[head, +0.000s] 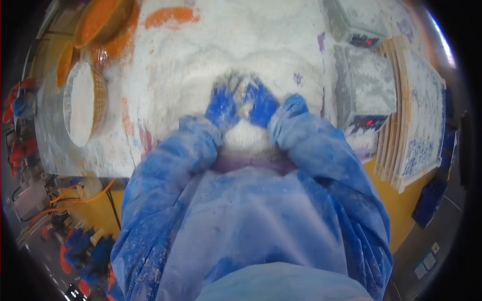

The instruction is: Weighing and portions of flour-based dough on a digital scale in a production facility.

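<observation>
Both of my hands wear blue gloves caked with white powder and lie close together over a thick layer of white powder [196, 79]. My left hand [222, 106] is on the left side of the pair, bent inward. Beside it, my right hand [260, 103] angles in from the right. Powder coats the fingertips of both, so whether something small is held between them is hard to see. A pale clump shows in the gap between the gloves. Nearer my body, a rounded mound of powder [246, 136] sits between my wrists.
At left stands a perforated basket [98, 101] full of white powder, with an orange basin [101, 22] behind it. Two powder-dusted digital scales [372, 81] line the right side. Next to them are stacked wooden-framed trays [423, 113]. An orange cable [81, 197] hangs at lower left.
</observation>
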`<state>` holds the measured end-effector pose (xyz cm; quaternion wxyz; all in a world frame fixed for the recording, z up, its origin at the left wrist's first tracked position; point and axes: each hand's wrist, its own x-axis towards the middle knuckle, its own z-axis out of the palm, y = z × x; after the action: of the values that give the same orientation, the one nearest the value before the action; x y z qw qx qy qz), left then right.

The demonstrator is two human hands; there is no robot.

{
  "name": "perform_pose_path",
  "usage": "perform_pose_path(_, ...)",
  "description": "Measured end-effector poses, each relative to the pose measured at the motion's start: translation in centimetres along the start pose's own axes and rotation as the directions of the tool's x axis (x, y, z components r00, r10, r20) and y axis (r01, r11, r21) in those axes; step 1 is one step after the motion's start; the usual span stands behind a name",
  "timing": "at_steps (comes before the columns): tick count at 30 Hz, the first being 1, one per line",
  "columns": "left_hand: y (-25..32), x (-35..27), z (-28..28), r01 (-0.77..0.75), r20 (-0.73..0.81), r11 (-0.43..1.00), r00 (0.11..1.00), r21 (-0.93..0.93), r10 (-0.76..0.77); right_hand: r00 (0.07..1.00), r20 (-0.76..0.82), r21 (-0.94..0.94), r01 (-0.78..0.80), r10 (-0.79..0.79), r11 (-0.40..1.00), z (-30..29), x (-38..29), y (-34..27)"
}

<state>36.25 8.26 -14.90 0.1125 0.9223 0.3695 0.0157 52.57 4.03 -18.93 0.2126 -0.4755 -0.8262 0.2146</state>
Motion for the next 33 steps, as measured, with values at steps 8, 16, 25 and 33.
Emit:
perform_pose_path(8,-0.9,-2.2,-0.2,-0.005,-0.327,0.975,0.942,-0.221,-0.069,0.993,0.102,-0.386,-0.023,0.067,0.922,-4.4,1.4,-1.8)
perform_pose_path(16,-4.3,-5.9,3.2,0.296,0.234,0.103,0.889,-0.950,-0.395,0.766,0.227,0.317,-0.642,0.602,0.698,-7.4,-2.8,4.2)
perform_pose_path(25,-0.4,-2.6,-1.7,0.259,0.447,-0.593,0.874,-0.763,-0.193,0.743,0.447,0.857,-0.516,0.499,0.000,-5.7,-2.0,3.9)
perform_pose_path(33,-3.5,-2.7,-3.9,-0.170,-0.129,0.571,0.985,-0.803,0.113,0.965,0.081,0.425,-0.260,0.250,0.867,-9.5,-2.4,-0.4)
